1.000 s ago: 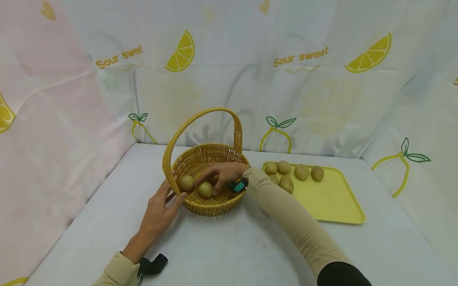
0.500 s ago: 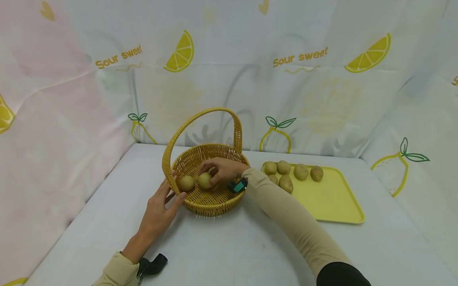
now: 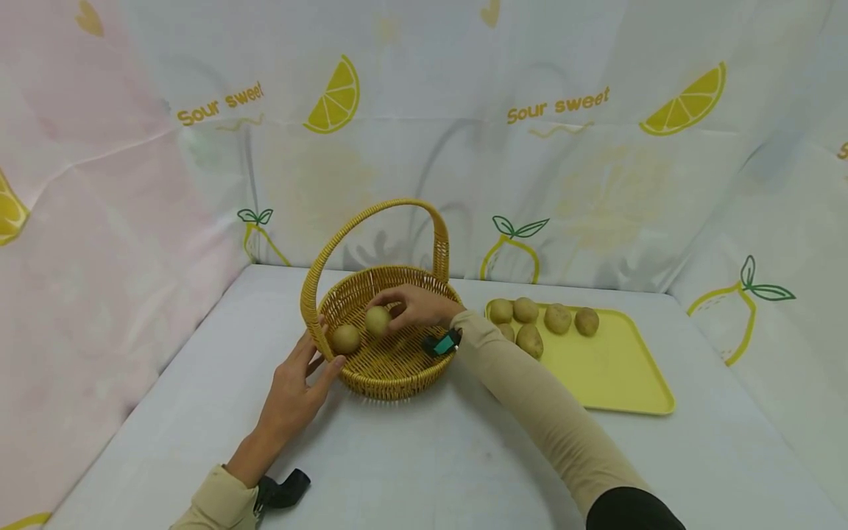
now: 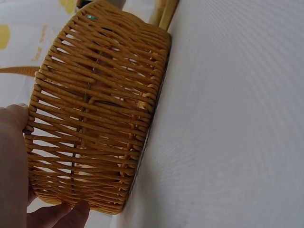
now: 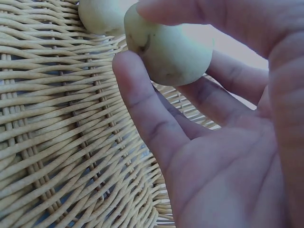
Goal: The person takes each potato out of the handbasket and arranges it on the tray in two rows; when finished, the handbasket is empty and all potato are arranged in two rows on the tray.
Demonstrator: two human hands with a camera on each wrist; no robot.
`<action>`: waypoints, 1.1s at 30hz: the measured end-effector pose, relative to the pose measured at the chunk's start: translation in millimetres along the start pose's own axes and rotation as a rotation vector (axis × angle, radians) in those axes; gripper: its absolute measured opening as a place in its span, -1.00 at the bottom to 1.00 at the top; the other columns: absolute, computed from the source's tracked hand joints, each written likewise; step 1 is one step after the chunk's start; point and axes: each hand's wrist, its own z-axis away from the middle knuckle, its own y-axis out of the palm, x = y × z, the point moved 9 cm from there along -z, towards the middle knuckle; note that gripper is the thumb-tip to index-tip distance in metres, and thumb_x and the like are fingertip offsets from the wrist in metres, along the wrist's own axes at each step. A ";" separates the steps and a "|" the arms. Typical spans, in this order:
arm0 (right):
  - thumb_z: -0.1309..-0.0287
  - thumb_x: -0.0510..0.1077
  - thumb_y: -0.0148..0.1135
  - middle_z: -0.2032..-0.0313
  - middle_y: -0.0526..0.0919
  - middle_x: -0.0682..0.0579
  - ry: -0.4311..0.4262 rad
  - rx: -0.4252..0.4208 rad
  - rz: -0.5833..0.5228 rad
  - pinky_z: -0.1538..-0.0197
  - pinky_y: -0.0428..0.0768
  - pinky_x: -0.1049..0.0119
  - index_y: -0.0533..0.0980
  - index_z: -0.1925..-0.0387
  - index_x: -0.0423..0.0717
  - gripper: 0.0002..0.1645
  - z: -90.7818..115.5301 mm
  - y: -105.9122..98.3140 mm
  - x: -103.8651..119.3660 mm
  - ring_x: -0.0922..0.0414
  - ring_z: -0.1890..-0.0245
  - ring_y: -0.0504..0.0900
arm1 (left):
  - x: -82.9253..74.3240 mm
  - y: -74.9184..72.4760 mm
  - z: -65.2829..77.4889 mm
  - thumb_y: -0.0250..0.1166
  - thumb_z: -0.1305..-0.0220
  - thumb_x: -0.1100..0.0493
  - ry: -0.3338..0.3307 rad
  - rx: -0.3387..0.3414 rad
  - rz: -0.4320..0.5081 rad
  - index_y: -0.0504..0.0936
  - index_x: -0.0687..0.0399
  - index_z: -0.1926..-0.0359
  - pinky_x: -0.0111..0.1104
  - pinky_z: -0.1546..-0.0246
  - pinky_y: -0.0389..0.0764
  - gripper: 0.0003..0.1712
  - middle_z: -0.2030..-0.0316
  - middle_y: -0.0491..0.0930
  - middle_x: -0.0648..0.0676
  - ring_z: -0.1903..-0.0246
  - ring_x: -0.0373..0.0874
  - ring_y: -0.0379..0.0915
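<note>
A round, pale potato [image 3: 377, 322] is pinched between the thumb and fingers of my right hand [image 3: 416, 307], over the inside of a wicker basket [image 3: 391, 386]. In the right wrist view, the potato [image 5: 168, 50] has a small dark mark on its skin. Another potato [image 3: 346, 339] lies in the basket by its left wall, near the foot of the tall handle. My left hand [image 3: 294, 390] holds the basket's left side there, thumb at the rim. The left wrist view shows that hand's fingers [image 4: 71, 216] against the woven side [image 4: 95, 114].
To the basket's right, a yellow tray [image 3: 623, 368] bears several potatoes [image 3: 559, 319] along its far and left edges. The right forearm passes in front of the tray's near left part. A printed cloth backdrop [image 3: 424, 147] rises behind the white table [image 3: 411, 471].
My right hand has closed its fingers on the potato and moved it slightly up and back within the basket. The left hand and basket have stayed in place.
</note>
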 end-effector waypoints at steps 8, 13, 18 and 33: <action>-0.12 -0.23 0.54 -0.12 0.64 0.00 0.001 -0.064 0.014 -0.16 0.64 0.20 0.58 -0.23 -0.24 -0.38 2.1 -7.4 1.9 0.05 -0.09 0.61 | -0.1 -0.2 -1.2 0.33 -0.49 0.20 0.002 -0.001 0.007 0.14 0.20 -0.62 0.00 -0.13 0.62 -0.17 -0.57 0.15 0.19 -0.42 0.19 0.27; -0.13 -0.22 0.54 -0.13 0.66 0.03 -0.014 -0.108 0.039 -0.23 0.60 0.10 0.57 -0.27 -0.26 -0.35 6.4 -14.5 7.8 0.07 -0.10 0.60 | -0.7 0.1 -1.6 0.33 -0.49 0.21 0.002 -0.003 0.005 0.15 0.21 -0.62 -0.03 -0.14 0.62 -0.17 -0.56 0.16 0.19 -0.42 0.18 0.26; -0.14 -0.29 0.52 -0.08 0.67 0.00 -0.023 -0.146 -0.009 -0.16 0.64 0.17 0.56 -0.26 -0.29 -0.36 9.9 -21.0 15.7 0.06 -0.06 0.62 | -1.4 0.0 -1.3 0.34 -0.48 0.22 0.003 -0.005 -0.002 0.15 0.18 -0.62 -0.02 -0.13 0.63 -0.16 -0.56 0.17 0.19 -0.42 0.18 0.28; -0.11 -0.34 0.53 -0.08 0.67 -0.05 -0.046 -0.238 -0.037 -0.22 0.61 -0.10 0.60 -0.19 -0.26 -0.42 30.8 -38.0 38.3 0.01 -0.08 0.63 | -0.7 -2.5 -1.5 0.33 -0.48 0.23 0.007 -0.010 -0.003 0.14 0.24 -0.61 -0.01 -0.13 0.62 -0.17 -0.56 0.16 0.22 -0.44 0.16 0.24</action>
